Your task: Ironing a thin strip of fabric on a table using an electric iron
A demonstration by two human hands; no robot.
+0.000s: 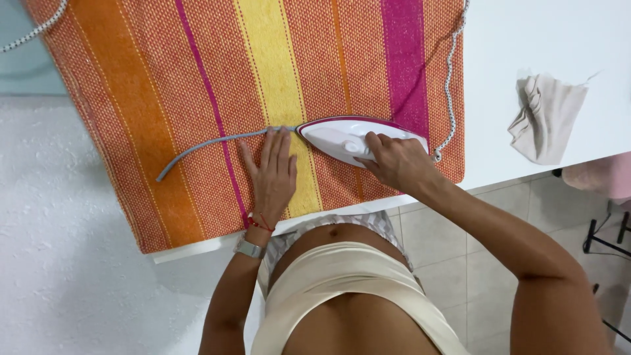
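Note:
A striped orange, yellow and magenta towel [164,85] covers a white table [545,39]. On it lies a thin grey fabric strip [210,143], curving from the left toward the iron. My left hand [273,174] lies flat on the towel with fingers together, fingertips pressing the strip's right end. My right hand [394,160] grips the handle of a white and magenta iron [342,137], whose tip points left and touches the strip beside my left fingertips. The iron's braided cord [449,79] runs up the towel's right side.
A crumpled beige cloth piece [544,118] lies on the bare white table at the right. Tiled floor [447,250] shows below the table edge, with a black stand [608,236] and a pink item at far right. A white textured surface [59,230] fills the left.

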